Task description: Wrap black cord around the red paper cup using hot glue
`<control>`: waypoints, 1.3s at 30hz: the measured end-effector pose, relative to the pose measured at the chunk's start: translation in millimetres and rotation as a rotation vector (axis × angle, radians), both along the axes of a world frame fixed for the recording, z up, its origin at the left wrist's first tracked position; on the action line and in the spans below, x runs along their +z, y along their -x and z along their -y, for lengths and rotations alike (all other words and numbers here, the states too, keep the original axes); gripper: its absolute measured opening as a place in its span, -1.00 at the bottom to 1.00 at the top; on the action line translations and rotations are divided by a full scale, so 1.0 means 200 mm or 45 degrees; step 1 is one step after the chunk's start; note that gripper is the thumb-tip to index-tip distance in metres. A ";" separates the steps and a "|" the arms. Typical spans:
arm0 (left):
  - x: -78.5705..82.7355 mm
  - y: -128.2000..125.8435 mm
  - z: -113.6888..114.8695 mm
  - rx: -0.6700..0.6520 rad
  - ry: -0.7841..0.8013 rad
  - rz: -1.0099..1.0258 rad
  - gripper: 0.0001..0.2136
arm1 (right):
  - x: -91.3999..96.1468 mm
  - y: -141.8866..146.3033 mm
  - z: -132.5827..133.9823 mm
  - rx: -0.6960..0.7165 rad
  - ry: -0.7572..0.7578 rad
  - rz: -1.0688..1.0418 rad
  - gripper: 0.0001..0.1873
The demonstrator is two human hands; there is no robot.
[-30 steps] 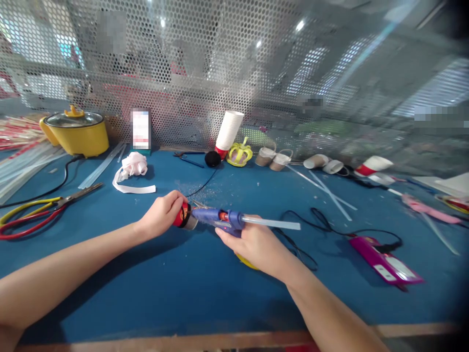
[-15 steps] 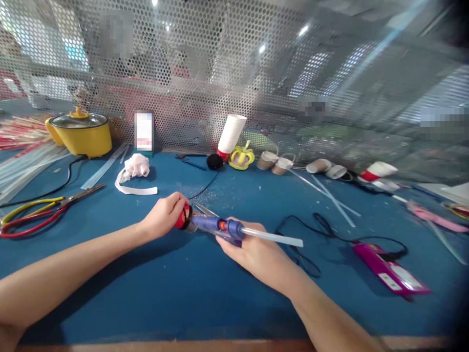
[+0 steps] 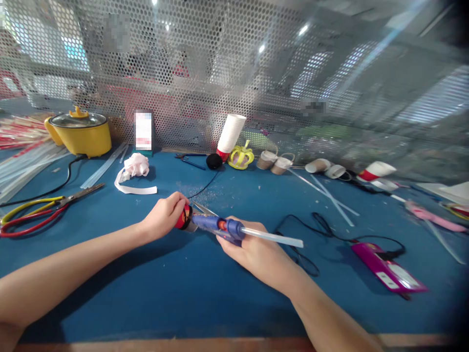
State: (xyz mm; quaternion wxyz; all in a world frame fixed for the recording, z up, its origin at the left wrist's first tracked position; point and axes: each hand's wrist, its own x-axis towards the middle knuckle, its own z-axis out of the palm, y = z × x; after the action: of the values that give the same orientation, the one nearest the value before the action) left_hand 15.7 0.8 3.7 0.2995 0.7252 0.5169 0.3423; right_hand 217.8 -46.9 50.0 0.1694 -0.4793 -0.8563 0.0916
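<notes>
My right hand [image 3: 256, 249] is wrapped round a blue hot glue gun [image 3: 208, 222], and a clear glue stick [image 3: 274, 236] juts out of its back end. The gun's nozzle end is at a small red object [image 3: 183, 218], perhaps a paper cup, with a dark band. My left hand [image 3: 163, 215] grips this red object, hiding most of it with its fingers. Whether the nozzle touches it, I cannot tell. Just behind the gun, a pointed metal blade [image 3: 203, 209] shows in part.
Red-and-yellow-handled scissors [image 3: 58, 205] lie at left, below a yellow electric pot [image 3: 84, 137]. A crumpled white ribbon [image 3: 136, 166], a stack of paper cups [image 3: 231, 134] and small brown cups [image 3: 282, 165] stand along the mesh panel. A purple power strip [image 3: 384, 269] with black cable lies at right.
</notes>
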 end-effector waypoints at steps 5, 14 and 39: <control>0.00 0.00 0.00 -0.003 0.011 0.005 -0.77 | -0.01 0.00 -0.01 -0.044 -0.009 0.006 -0.88; 0.00 0.00 0.00 -0.001 -0.005 0.007 -0.76 | -0.03 -0.02 -0.01 -0.034 -0.084 0.074 -0.88; -0.02 0.03 0.03 -0.135 -0.177 -0.112 -0.70 | -0.04 -0.01 -0.05 -0.190 0.039 -0.066 -0.79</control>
State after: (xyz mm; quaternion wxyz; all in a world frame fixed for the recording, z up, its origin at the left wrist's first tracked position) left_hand 9.5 -4.7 -0.6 0.2431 0.7850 0.4655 0.3287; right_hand 220.5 -36.1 42.6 0.1906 -0.5417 -0.8120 0.1043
